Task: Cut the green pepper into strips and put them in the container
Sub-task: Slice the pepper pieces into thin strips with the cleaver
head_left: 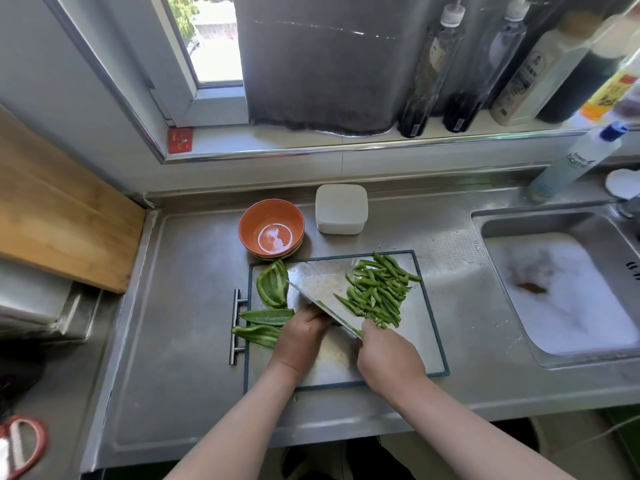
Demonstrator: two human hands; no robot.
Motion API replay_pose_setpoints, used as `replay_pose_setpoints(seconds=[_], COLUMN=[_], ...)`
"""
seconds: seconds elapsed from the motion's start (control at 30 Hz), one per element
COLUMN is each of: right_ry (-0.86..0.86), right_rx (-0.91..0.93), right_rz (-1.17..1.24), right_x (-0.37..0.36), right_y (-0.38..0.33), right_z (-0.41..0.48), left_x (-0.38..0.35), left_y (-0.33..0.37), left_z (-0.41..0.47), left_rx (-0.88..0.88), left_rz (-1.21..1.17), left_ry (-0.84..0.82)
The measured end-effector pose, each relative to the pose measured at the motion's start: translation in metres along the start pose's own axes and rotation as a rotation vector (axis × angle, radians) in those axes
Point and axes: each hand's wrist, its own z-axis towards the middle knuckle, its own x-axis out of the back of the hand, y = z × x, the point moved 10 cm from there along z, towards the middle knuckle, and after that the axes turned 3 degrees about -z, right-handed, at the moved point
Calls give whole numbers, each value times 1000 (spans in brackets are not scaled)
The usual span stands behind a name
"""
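From my remote seat I see the right hand [388, 355] wrapped around the handle of the knife [322, 289]. Its broad blade runs diagonally, tip to the far left and heel near right, above the steel cutting board [429, 341] on the desk [180, 306]. The left hand [301, 337] curls down just left of the blade; I cannot tell whether it holds anything. The pepper strips [377, 292] are heaped right of the blade, mostly slanting far-left to near-right. One pepper piece [273, 284] points away from me, and two others [266, 317] lie crosswise at the board's left edge. The white container [341, 209] sits beyond, beside an orange bowl [272, 226].
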Motion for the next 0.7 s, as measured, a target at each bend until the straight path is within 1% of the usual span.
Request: replay_pose_setpoints(seconds=[0.4,0.7], right_ry=[-61,-118], right_rx=[-33,-29], right_rz=[77,140], right_x=[-5,-10], right_y=[1,11], right_z=[9,21], left_x=[-4,-10], left_y=[-3,-9], left_z=[0,-1], left_rx=[22,23], left_rz=[-21,-16], left_ry=[2,-30])
